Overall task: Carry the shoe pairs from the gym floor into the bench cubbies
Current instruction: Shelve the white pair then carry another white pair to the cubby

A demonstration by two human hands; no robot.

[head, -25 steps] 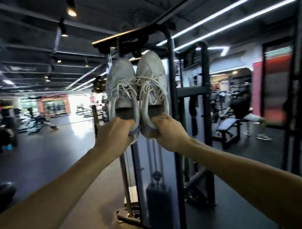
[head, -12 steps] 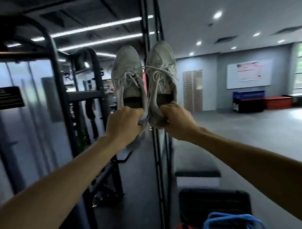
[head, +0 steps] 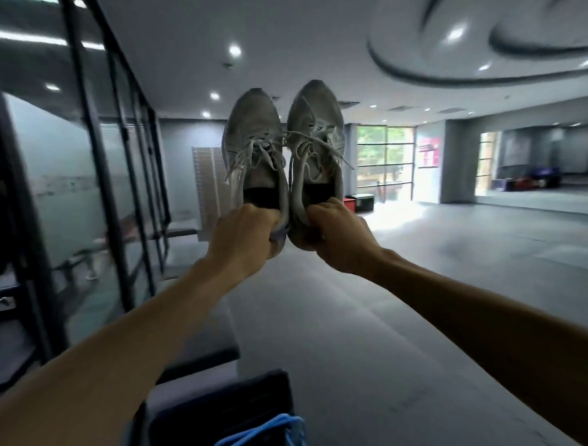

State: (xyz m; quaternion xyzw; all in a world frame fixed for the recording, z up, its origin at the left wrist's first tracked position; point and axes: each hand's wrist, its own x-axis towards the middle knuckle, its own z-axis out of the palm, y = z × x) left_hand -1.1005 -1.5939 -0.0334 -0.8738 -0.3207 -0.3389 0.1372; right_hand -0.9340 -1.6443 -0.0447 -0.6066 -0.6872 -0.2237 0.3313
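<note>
Heels of both shoes (head: 283,149) hidden under left hand (head: 241,239) and right hand (head: 340,239). Blue cord (head: 260,437) cut by bottom edge. Dark bench (head: 197,356) partly behind left forearm. Ceiling rings (head: 480,59) motion-blurred, cut off.

Dim interior, window (head: 385,159) glare, blurred edges.
</note>
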